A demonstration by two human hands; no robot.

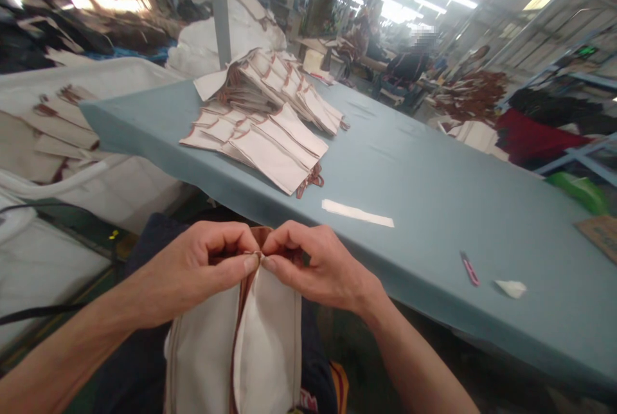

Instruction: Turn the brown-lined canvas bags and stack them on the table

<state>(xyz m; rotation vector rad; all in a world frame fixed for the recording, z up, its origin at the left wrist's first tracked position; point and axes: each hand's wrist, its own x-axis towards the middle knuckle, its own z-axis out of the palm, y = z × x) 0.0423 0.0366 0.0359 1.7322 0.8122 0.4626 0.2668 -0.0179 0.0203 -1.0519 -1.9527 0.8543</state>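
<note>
A cream fabric piece with brown edging point(267, 337) hangs upright in front of me, off the table's near edge. My left hand point(207, 266) pinches its top edge between thumb and forefinger. Right beside it, my right hand point(313, 263) pinches the same edge, the fingertips of both hands nearly touching. Below the hands the piece parts along a brown-lined gap. Whatever small detail lies between the fingertips is hidden.
On the blue-green table point(414, 189) lie stacked cream fabric pieces point(274, 144), a cream strip point(357, 213), a pink cutter point(470, 269) and a white scrap point(511, 288). A white bin point(130, 70) with more pieces stands left. A person point(407, 70) sits far back.
</note>
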